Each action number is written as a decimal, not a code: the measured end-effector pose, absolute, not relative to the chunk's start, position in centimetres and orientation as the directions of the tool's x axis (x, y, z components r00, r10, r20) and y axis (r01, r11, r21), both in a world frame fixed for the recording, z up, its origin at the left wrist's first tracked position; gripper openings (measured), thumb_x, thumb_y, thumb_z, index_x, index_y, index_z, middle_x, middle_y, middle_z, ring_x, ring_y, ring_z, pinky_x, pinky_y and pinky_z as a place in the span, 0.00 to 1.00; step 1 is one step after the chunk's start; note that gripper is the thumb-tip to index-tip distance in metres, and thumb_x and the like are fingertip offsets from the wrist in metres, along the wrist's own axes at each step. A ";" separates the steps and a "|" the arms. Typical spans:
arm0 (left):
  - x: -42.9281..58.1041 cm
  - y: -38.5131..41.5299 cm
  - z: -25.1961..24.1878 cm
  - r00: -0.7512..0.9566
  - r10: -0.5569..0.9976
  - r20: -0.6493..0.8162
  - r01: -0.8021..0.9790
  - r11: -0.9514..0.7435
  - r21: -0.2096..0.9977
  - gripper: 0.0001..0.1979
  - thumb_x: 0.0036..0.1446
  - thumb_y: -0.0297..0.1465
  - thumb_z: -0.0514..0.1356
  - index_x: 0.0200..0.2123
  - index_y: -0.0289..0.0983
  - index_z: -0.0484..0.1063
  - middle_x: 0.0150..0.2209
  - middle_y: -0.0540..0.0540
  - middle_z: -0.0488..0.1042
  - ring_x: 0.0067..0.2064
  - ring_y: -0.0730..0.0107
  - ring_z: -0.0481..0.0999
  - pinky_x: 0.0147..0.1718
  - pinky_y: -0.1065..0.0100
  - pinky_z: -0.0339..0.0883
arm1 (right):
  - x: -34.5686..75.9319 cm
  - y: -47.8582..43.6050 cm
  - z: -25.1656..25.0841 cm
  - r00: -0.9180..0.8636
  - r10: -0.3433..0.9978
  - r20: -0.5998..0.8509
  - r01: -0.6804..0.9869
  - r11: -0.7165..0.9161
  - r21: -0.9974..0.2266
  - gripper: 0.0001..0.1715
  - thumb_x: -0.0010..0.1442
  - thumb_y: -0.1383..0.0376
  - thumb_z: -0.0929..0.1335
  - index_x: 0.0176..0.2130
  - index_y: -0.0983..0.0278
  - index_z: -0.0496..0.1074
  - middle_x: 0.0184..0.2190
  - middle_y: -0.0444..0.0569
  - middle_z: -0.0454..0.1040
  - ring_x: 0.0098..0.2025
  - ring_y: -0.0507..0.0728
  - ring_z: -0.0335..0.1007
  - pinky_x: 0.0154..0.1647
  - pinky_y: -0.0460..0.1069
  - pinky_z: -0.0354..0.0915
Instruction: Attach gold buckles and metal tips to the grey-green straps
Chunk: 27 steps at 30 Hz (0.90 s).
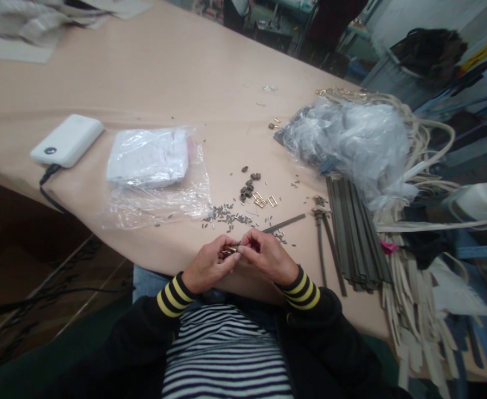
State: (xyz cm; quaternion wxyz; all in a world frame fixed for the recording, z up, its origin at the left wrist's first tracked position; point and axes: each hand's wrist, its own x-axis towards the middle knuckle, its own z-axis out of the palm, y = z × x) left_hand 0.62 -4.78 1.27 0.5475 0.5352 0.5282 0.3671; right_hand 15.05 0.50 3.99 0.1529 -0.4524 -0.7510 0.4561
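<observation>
Close to the table's front edge, my left hand (211, 262) is closed around a small gold metal buckle (228, 251), which shows only partly between the fingers. My right hand (266, 256) pinches thumb and forefinger together against it, on a small piece too hidden to name. A narrow dark strap (287, 222) sticks out from behind my right hand; whether the fingers hold it cannot be seen. Just beyond the hands lie many small metal clips (227, 215), several gold rectangular buckles (260, 200) and a cluster of small dark loops (247, 189).
A plastic-wrapped white packet (148, 158) and a white power bank (66, 141) with a cable lie left. To the right are a bundle of dark straps (358, 238), a clear plastic bag (351, 138) and hanging beige straps (418, 316). People stand beyond the table (152, 72).
</observation>
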 end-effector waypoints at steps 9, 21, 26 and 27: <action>0.7 -5.0 1.8 0.068 0.976 -0.207 0.296 0.179 0.938 0.08 0.49 0.32 0.51 0.29 0.34 0.66 0.17 0.54 0.63 0.19 0.78 0.62 0.18 0.75 0.56 | 14.8 0.0 4.3 -0.592 0.804 -0.062 0.550 0.346 -0.760 0.01 0.51 0.70 0.64 0.29 0.65 0.65 0.21 0.41 0.64 0.23 0.48 0.58 0.25 0.43 0.57; 0.5 -5.0 1.5 0.027 0.949 -0.315 0.025 0.314 0.949 0.09 0.47 0.35 0.54 0.27 0.34 0.64 0.16 0.56 0.60 0.16 0.82 0.57 0.14 0.78 0.51 | 16.6 0.5 4.1 -0.719 0.694 0.026 0.582 0.623 -0.522 0.14 0.49 0.69 0.67 0.39 0.66 0.68 0.35 0.53 0.72 0.37 0.57 0.66 0.38 0.52 0.63; 0.7 -5.1 1.6 0.054 0.947 -0.315 0.026 0.314 0.949 0.11 0.48 0.37 0.54 0.25 0.34 0.63 0.16 0.56 0.58 0.17 0.82 0.57 0.15 0.78 0.51 | 15.9 0.0 4.0 -0.724 0.688 -0.046 0.568 0.557 -0.606 0.10 0.52 0.70 0.64 0.37 0.67 0.68 0.33 0.52 0.73 0.34 0.55 0.68 0.35 0.48 0.64; 0.7 -5.1 1.7 0.056 0.948 -0.314 0.031 0.313 0.949 0.11 0.48 0.37 0.54 0.25 0.34 0.63 0.16 0.56 0.58 0.17 0.82 0.57 0.15 0.78 0.51 | 15.8 0.0 4.1 -0.721 0.691 -0.053 0.571 0.549 -0.610 0.09 0.52 0.70 0.64 0.36 0.67 0.69 0.31 0.52 0.73 0.34 0.55 0.68 0.35 0.48 0.63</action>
